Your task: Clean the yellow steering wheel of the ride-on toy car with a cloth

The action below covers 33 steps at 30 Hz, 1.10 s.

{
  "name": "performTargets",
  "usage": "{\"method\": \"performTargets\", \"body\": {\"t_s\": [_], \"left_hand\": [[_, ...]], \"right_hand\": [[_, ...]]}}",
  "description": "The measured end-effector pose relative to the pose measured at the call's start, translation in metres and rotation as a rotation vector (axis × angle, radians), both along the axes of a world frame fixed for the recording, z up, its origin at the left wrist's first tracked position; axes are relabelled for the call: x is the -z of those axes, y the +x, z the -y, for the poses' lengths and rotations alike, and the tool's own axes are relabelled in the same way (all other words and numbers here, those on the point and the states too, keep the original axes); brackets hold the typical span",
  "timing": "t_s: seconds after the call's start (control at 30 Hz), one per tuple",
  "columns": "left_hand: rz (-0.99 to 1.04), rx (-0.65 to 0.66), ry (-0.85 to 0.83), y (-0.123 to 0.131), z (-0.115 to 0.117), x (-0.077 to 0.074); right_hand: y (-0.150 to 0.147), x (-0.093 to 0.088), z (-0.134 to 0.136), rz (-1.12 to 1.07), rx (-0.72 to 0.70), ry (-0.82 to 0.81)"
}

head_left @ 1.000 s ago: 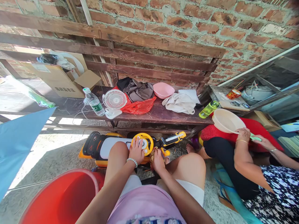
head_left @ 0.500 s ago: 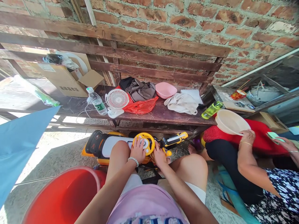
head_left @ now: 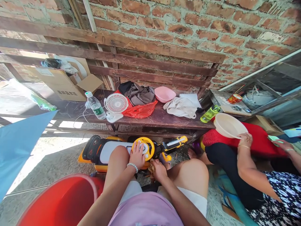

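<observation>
A home's outdoor yard: beyond the hands, a rough bare red-brick wall [head_left: 188, 22] backs a dark wooden slatted bench [head_left: 150, 116] piled with a small white desk fan [head_left: 116, 103], clothes, basins.

A yellow and white plastic ride-on toy car [head_left: 105, 150] lies on the concrete floor just in front of the wooden bench's front edge. Its round yellow steering wheel [head_left: 144, 148] with a white centre faces upward.

Harsh daylight from left, glare on floor [head_left: 54, 150]; edges fisheye-warped.
</observation>
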<state>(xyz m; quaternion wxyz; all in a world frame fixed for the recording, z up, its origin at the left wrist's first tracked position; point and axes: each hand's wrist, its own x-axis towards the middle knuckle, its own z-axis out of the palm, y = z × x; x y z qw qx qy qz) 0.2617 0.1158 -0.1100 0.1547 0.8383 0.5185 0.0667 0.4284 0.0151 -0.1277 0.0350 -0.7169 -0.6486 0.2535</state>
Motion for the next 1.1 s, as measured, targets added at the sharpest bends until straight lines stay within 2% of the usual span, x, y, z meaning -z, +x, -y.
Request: {"method": "performTargets", "body": {"t_s": [0.2, 0.27, 0.33, 0.5, 0.63, 0.7, 0.77, 0.9, 1.0, 1.1], "left_hand": [[-0.001, -0.005, -0.002, 0.001, 0.000, -0.001], [-0.006, -0.005, 0.001, 0.001, 0.001, 0.000], [-0.008, -0.003, 0.002, 0.001, 0.001, 0.000], [-0.006, 0.000, 0.005, 0.000, 0.000, -0.001], [-0.006, 0.001, -0.007, 0.000, 0.000, -0.001], [-0.007, -0.002, -0.006, 0.000, 0.001, -0.002], [-0.005, -0.002, -0.006, 0.001, 0.001, -0.003], [-0.008, -0.004, -0.008, 0.001, 0.001, -0.003], [-0.015, -0.006, -0.009, 0.001, 0.000, -0.002], [-0.030, -0.005, -0.018, 0.000, 0.001, -0.001]], "right_hand": [[0.005, -0.008, -0.007, 0.037, 0.381, 0.152], [0.003, -0.005, -0.013, 0.068, 0.431, 0.154], [0.001, -0.002, -0.017, 0.105, 0.370, 0.120], [0.004, -0.003, -0.020, 0.241, 0.104, 0.003], [0.004, -0.006, -0.005, 0.154, -0.071, -0.110], [0.004, -0.007, 0.002, 0.095, -0.068, -0.113], [0.005, -0.011, 0.003, 0.090, 0.007, -0.045], [0.010, -0.021, -0.017, 0.159, 0.134, 0.109], [0.006, -0.019, -0.027, 0.186, 0.163, 0.060], [-0.004, -0.006, -0.018, 0.155, 0.108, -0.021]]}}
